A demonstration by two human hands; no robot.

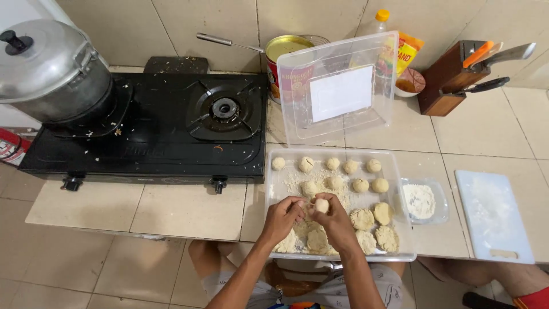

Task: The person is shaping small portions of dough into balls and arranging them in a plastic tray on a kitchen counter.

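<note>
Item: dough ball, pale and round, pinched between the fingertips of the right hand; the left hand closes on it from the other side, fingers curled and touching. Both hands are held over the near part of a clear plastic tray.

Tray contents: a far row of five small smooth balls, a second row of four behind the hands, and flatter, crumb-coated patties at the near right corner. Loose crumbs cover the tray floor.

Progress, as judged: several pieces are coated, about nine balls remain plain, one is in hand.

Adjacent: tray lid propped upright behind; small tub of flour touching the tray's right side; white cutting board; black gas stove with lidded metal pot; knife block.
</note>
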